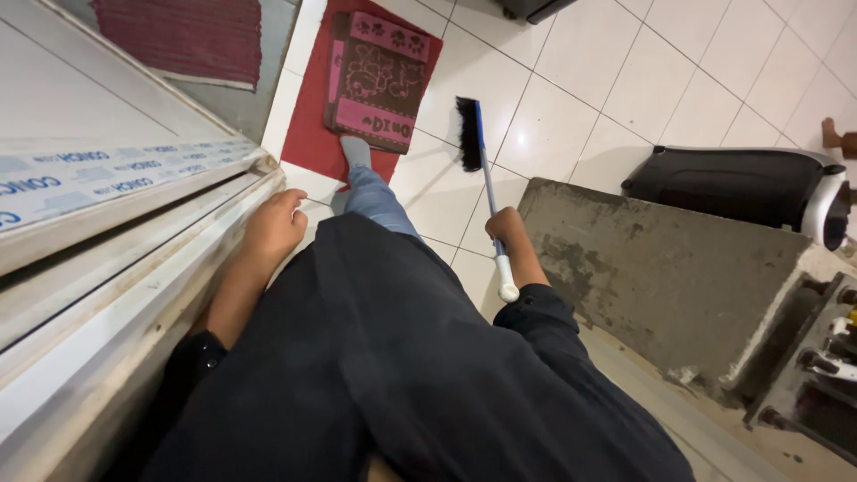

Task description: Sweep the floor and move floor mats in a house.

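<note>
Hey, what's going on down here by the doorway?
A person in dark clothes looks down at a white tiled floor. Their right hand holds a broom by its blue and white handle, the black bristles resting on the tiles beside a red mat. A brown and pink doormat lies on the red one, and one socked foot rests on its edge. The left hand is pressed against the white door frame.

Long white protective label strip with repeated blue print, stuck along the white door frame at left
</note>
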